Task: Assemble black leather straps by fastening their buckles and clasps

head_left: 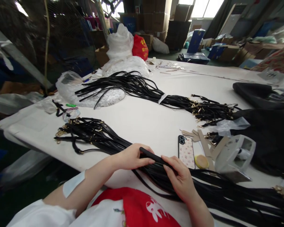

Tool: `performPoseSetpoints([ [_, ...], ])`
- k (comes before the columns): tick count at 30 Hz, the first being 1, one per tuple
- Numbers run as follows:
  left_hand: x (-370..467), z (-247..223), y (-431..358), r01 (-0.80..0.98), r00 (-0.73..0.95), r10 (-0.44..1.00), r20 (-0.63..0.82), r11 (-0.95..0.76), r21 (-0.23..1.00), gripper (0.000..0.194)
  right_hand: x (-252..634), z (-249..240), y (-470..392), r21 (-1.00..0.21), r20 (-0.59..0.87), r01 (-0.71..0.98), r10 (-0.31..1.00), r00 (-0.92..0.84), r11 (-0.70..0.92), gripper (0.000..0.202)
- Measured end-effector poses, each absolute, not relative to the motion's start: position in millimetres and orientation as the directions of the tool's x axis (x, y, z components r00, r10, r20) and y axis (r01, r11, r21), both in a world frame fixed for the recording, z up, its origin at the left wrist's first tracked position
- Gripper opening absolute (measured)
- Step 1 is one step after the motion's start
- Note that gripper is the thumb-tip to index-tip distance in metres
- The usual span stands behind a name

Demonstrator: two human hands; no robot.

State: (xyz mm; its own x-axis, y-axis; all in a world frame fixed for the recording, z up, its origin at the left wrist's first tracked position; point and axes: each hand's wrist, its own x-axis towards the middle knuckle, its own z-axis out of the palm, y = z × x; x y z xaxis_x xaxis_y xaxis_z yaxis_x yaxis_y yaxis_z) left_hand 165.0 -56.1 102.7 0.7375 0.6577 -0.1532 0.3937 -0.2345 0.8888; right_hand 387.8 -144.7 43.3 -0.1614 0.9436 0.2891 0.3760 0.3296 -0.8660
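A short stretch of black strap (152, 155) runs between my two hands, just above a long bundle of black straps (118, 141). My left hand (134, 156) pinches its left part between thumb and fingers. Farther right, my right hand (180, 178) grips the same strap, its thumb and fingertips closed round it. The bundle lies along the table's front, with gold-coloured clasps (61, 130) at its left end. More black straps (217, 189) continue under and beyond my right hand. Whether the held strap belongs to the bundle, I cannot tell.
Across the white table (153, 123) lies a second strap bundle (132, 83), bound with a white tie (162, 98). A phone (186, 153), a tape roll (201, 161) and a clear plastic dispenser (235, 157) sit to the right. Plastic bags (123, 66) and a red bag (140, 48) stand behind.
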Motion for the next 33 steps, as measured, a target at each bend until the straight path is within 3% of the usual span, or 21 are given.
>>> performPoseSetpoints([
  [4,153,103,-48,0.458,0.730,0.658,-0.186,-0.269,0.847,0.022,389,41,-144,-0.829,0.312,0.440,0.939,-0.145,0.344,0.032],
  [10,165,92,-56,0.453,0.793,0.585,-0.168,-0.383,0.805,0.011,376,42,-146,-0.572,0.442,0.612,0.834,-0.330,0.545,0.048],
  [12,171,89,-60,0.470,0.777,0.607,-0.169,-0.379,0.797,0.010,373,40,-147,-0.550,0.454,0.609,0.817,-0.356,0.571,0.050],
  [20,160,96,-46,0.482,0.794,0.528,-0.301,-0.248,0.840,0.030,386,44,-147,-0.717,0.368,0.542,0.898,-0.241,0.439,0.036],
  [24,153,95,-44,0.413,0.792,0.549,-0.266,-0.162,0.896,0.039,387,46,-148,-0.755,0.332,0.518,0.916,-0.226,0.402,0.029],
  [33,147,84,-43,0.462,0.707,0.618,-0.345,-0.034,0.886,0.038,388,49,-146,-0.837,0.251,0.441,0.944,-0.215,0.323,0.022],
])
